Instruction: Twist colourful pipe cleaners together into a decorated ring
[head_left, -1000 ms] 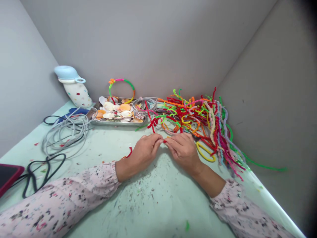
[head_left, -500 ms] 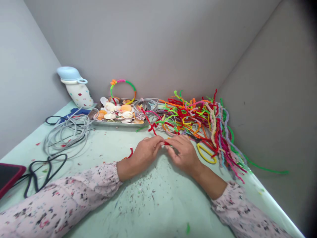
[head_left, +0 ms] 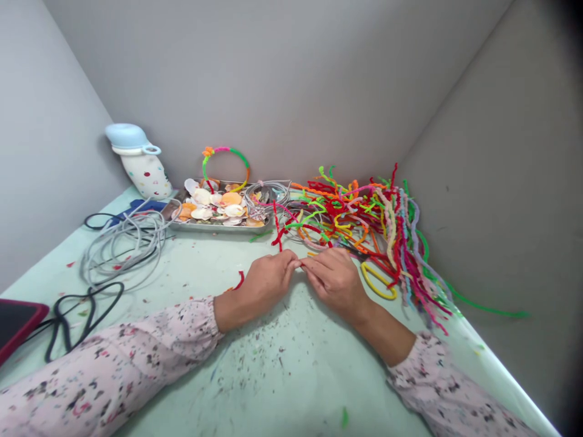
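My left hand (head_left: 268,280) is closed, thumb against fingers, over the middle of the table. A red pipe cleaner (head_left: 277,226) sticks up behind its fingers, nearly upright. My right hand (head_left: 339,280) pinches too, its fingertips meeting those of the left, with a little red showing between them. Just behind both hands curves a red and green pipe-cleaner hoop (head_left: 310,226); whether it joins the held piece I cannot tell. A short red piece (head_left: 240,280) lies beside my left wrist. Scissors with a yellow handle (head_left: 379,281) rest by my right hand.
A heap of coloured pipe cleaners (head_left: 364,212) fills the back right. A metal tray (head_left: 218,228) of seashells (head_left: 231,199) stands at the back, with a colourful hoop (head_left: 234,152) upright behind. To the left are grey cable coils (head_left: 122,243), a bottle (head_left: 141,161) and a red-edged device (head_left: 20,325).
The red pipe cleaner's upper end has swung from a leftward slant to nearly upright. My right fingers have closed in tighter, and less red shows between the fingertips.
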A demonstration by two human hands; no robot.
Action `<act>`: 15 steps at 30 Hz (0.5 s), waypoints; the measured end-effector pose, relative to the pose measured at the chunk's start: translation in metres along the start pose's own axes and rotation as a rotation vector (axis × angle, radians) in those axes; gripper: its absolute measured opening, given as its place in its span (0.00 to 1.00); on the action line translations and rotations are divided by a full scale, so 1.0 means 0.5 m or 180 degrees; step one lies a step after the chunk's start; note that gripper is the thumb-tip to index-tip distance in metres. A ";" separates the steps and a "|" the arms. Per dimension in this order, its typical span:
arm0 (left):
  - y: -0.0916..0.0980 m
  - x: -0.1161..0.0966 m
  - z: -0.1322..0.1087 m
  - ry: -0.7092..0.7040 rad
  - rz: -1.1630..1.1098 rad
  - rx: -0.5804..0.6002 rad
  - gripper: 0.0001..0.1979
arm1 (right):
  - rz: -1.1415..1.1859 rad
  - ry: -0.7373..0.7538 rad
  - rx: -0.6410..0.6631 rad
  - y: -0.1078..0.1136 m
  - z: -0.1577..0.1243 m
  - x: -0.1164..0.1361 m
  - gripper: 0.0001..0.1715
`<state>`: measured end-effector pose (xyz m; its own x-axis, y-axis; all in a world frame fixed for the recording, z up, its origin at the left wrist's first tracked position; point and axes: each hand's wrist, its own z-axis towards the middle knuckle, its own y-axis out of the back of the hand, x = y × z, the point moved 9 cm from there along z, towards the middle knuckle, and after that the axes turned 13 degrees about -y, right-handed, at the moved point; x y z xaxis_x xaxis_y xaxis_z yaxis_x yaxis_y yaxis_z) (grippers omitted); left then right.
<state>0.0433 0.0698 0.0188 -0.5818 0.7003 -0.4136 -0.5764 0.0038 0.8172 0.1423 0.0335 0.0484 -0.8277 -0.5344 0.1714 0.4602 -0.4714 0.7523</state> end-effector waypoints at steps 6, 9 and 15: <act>0.007 -0.003 0.003 0.0065 -0.0656 -0.0252 0.10 | 0.0082 -0.0052 -0.0245 0.018 0.007 0.000 0.08; 0.021 0.006 0.000 0.0245 -0.1004 -0.0586 0.10 | 0.0158 -0.0225 -0.0438 0.029 0.010 -0.011 0.07; 0.022 0.051 -0.008 0.0766 -0.1908 -0.1135 0.15 | 0.0351 -0.0477 -0.0645 0.040 0.006 -0.031 0.08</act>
<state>0.0198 0.0847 0.0157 -0.1944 0.4749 -0.8583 -0.9627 0.0758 0.2599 0.1635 0.0346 0.0625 -0.8002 -0.4878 0.3488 0.5927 -0.5549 0.5838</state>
